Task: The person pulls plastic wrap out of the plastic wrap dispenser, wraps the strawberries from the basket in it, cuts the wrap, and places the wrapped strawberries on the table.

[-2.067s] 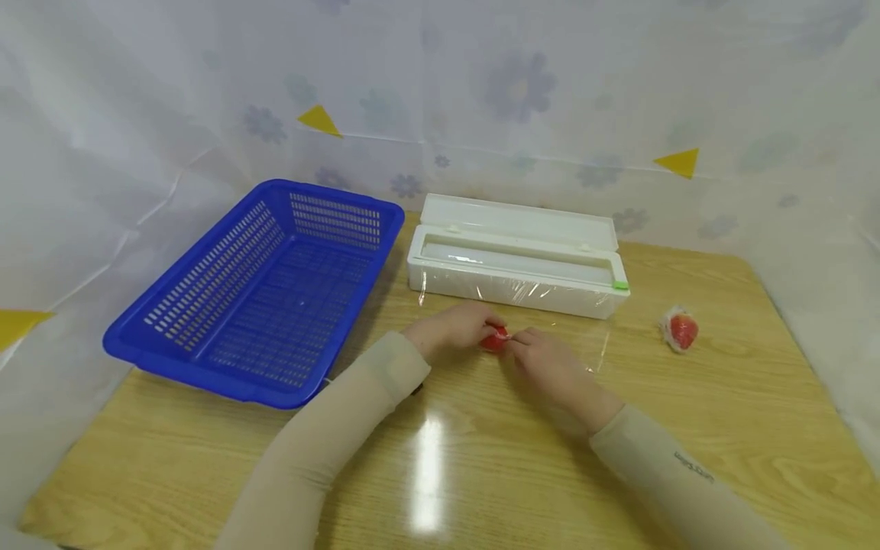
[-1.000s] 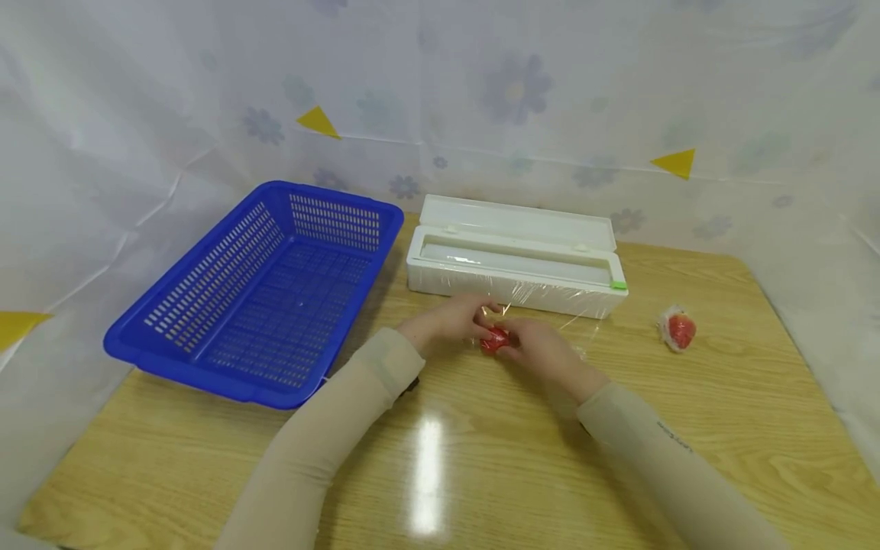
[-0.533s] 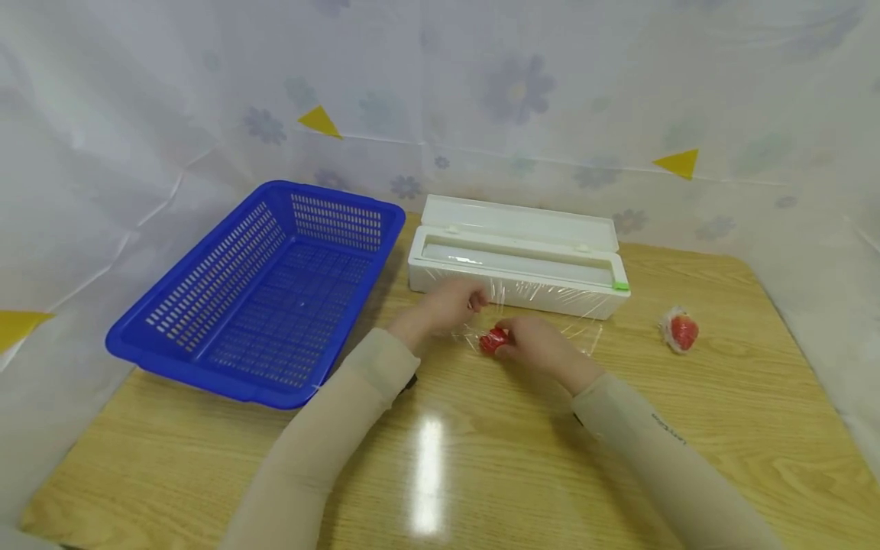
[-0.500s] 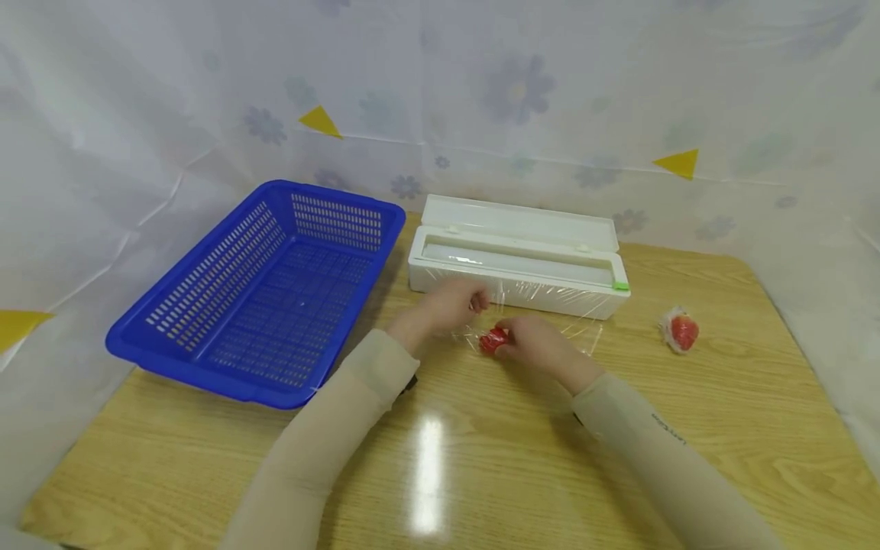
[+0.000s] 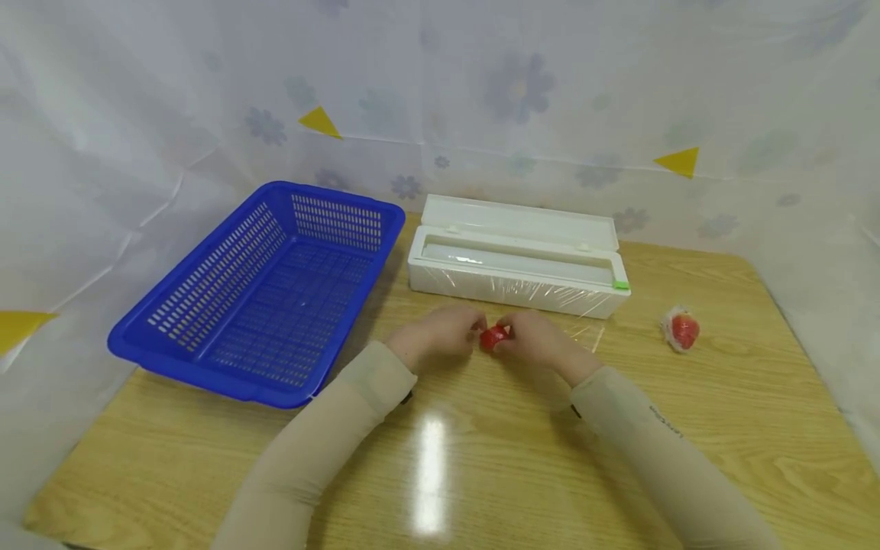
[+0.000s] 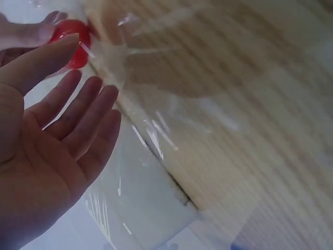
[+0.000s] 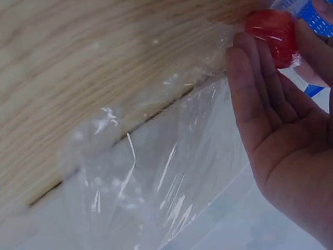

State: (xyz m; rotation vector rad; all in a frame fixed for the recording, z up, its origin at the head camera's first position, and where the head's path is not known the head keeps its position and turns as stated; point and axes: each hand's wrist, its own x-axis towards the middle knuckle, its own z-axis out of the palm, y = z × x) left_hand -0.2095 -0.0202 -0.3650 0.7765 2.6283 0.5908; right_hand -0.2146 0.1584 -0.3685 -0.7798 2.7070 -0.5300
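A small red rounded fruit [image 5: 492, 337], its exact kind unclear, sits in clear cling film in front of the box. My right hand [image 5: 538, 341] holds it between thumb and fingers, as the right wrist view shows with the shiny film over the red skin [image 7: 271, 36]. Beside it on the left is my left hand [image 5: 448, 331], thumb by the fruit. In the left wrist view that hand's fingers [image 6: 83, 125] are loosely bent with a gap to the thumb. Cling film [image 7: 130, 172] stretches from the box front over the table.
Behind the hands stands a white cling film box [image 5: 516, 294], lid raised, roll inside, green tab at its right end. A blue basket [image 5: 385, 229] stands left. One film-wrapped red fruit [image 5: 684, 331] lies right on the wooden table [image 5: 742, 428].
My left hand let go of the fruit's side, moved up toward the box, then came back down beside the fruit. My right hand has kept hold of the fruit over the last second.
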